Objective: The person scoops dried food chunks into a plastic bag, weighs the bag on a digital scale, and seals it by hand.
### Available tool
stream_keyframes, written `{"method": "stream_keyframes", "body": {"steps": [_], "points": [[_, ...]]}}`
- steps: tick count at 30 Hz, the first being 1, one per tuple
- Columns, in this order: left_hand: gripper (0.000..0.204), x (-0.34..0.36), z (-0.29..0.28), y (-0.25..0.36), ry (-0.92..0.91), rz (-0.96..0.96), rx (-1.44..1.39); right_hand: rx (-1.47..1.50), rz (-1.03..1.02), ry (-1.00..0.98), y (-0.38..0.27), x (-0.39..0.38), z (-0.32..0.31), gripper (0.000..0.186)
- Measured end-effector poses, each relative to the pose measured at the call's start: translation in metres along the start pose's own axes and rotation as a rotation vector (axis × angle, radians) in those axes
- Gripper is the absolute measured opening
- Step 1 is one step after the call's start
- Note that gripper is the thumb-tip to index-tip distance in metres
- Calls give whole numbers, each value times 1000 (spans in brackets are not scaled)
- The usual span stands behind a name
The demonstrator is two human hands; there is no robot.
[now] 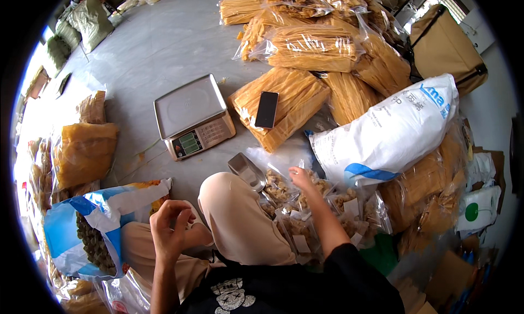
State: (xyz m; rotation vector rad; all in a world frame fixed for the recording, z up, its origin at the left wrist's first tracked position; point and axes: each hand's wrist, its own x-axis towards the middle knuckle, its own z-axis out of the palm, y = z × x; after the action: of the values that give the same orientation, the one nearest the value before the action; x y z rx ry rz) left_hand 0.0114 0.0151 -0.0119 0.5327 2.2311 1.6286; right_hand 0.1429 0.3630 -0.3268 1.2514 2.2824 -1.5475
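Observation:
My right hand reaches over a pile of small clear bags of brownish chunks, beyond my raised knee. Its fingers are closed at the edge of a clear plastic bag, and seem to pinch it. Beside that hand, a metal scoop lies on the floor, its hollow facing up. Over my lap, my left hand is held up with curled fingers; whether anything is in them is hidden. Closest to it is a blue and white sack, its mouth showing dark greenish-brown pieces.
A digital scale with a bare metal tray stands ahead on the grey floor. A phone lies on a bag of yellow dried sticks. More such bags are heaped behind. At right leans a full white sack; yellow bags stand left.

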Motion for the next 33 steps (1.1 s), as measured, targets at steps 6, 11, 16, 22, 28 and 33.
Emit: {"method": "stream_keyframes", "body": {"steps": [6,11,16,22,28,33], "points": [[4,-10,-10,-1,84,-46,-10,1021,448,193,30,26,50,38],[4,-15,-13,-8,111,-100,-119,732,73,392,3,0,36,18],[6,-16,3,-1,58,-147,-352,25,-661,322,-130,-97,-13,21],[47,0,26,10,-154,-327,-746,-168,-1048,146,-261,-208,-22,19],[49,9,11,10,-116,-369,-886,-381,-1462,111,-293,-237,-3,28],[43,-1,0,-22,64,-285,-993,-496,-1427,36,-319,-248,18,26]]}}
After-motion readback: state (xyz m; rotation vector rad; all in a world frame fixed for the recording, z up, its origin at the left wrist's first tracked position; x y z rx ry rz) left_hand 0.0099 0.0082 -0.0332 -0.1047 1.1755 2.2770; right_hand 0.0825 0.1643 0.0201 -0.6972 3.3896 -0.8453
